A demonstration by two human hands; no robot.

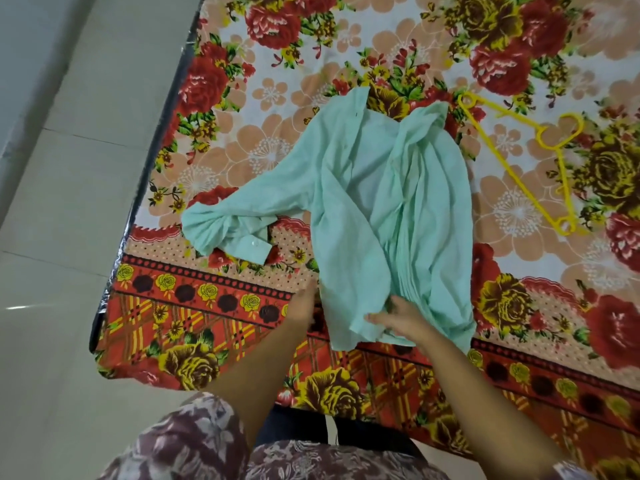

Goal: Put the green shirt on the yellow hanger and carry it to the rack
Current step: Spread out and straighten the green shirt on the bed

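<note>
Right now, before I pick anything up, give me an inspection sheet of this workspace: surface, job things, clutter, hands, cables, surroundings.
Surface: bed under a floral sheet, red patterned border along the near edge.
Job's things: green shirt lies rumpled on the sheet, one sleeve stretched toward the bed's left edge. The yellow hanger lies flat to the shirt's right, apart from it. No rack in view.
Clutter: nothing seen.
Hands: left hand at the shirt's near hem, right hand on the hem. Both are blurred, so grip cannot be told.
Cables: nothing seen.
Surroundings: pale tiled floor left of the bed.
</note>
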